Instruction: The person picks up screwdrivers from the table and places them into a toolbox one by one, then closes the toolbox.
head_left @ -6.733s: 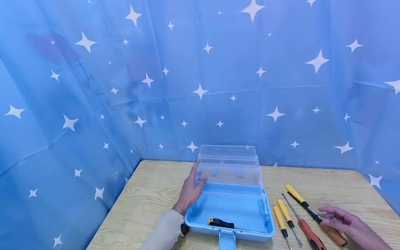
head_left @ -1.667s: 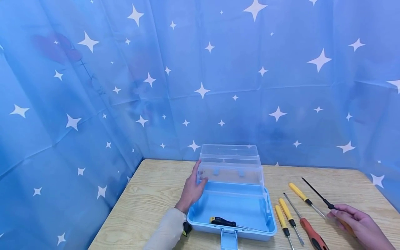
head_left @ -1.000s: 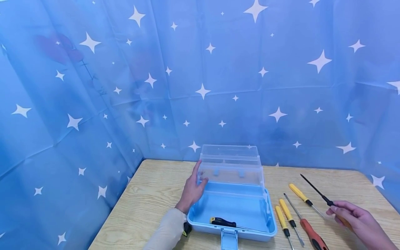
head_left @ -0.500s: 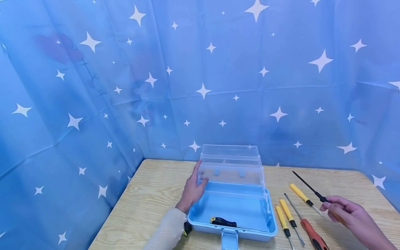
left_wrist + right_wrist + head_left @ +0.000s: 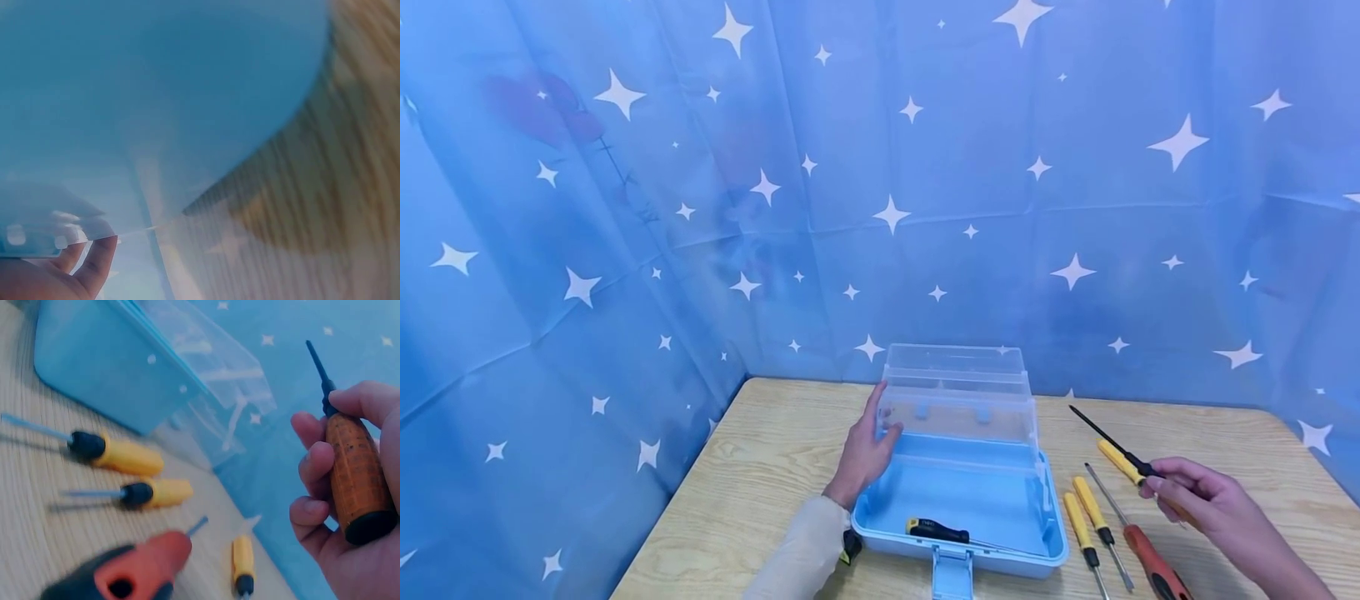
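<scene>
A light blue toolbox [image 5: 962, 492] stands with its clear lid [image 5: 955, 417] raised. My left hand [image 5: 861, 454] holds the lid's left side, thumb in front; the left wrist view shows little of that hand. In my right hand [image 5: 1198, 500] is a screwdriver [image 5: 356, 469] with a brown handle and a black shaft, held above the table, tip toward the box. Inside the box, along its front wall, lies a black-and-yellow screwdriver [image 5: 936, 530]. Below the raised tool lies a yellow-handled screwdriver [image 5: 1118, 460], partly covered by it.
Right of the box lie two more yellow-handled screwdrivers [image 5: 1078, 521] and a red-and-black one [image 5: 1150, 560]. A black-and-yellow object [image 5: 850, 546] is half hidden by the left sleeve. The box's front latch [image 5: 952, 573] hangs down. A starry blue curtain [image 5: 820, 250] borders the wooden table [image 5: 752, 467].
My right hand has picked up the brown-handled screwdriver from the table and moved it left toward the box. My left hand has stayed on the lid.
</scene>
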Action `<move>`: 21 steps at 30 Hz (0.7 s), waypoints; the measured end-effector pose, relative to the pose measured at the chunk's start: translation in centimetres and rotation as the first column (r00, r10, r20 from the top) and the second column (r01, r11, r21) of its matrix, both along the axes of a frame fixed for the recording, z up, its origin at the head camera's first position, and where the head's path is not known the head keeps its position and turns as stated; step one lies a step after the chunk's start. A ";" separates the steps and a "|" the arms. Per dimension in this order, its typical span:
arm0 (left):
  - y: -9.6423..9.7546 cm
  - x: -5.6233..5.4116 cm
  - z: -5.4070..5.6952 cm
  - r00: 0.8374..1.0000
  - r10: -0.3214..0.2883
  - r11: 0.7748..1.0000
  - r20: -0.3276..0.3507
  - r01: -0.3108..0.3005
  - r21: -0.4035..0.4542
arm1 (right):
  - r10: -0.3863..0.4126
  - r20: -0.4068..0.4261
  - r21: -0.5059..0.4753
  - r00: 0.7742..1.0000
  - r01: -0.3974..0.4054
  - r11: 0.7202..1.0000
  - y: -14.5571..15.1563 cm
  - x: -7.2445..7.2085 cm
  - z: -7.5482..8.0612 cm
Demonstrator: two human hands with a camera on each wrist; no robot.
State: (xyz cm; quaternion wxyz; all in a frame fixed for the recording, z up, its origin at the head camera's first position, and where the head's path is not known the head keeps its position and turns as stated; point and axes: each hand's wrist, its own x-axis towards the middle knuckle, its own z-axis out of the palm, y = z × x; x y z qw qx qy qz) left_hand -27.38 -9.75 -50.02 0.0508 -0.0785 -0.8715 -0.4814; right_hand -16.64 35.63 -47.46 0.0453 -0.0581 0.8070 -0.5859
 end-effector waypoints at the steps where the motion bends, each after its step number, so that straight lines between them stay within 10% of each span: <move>1: 0.0 0.0 0.0 1.000 -0.001 1.000 0.000 0.001 0.003 | 0.005 -0.011 0.013 1.000 -0.005 1.000 -0.3 0.0 0.2; 21: 0.1 -0.1 0.1 1.000 -0.001 1.000 -0.007 0.001 -0.007 | 0.146 -0.159 -0.006 0.976 -0.149 0.989 -5.6 -1.3 1.5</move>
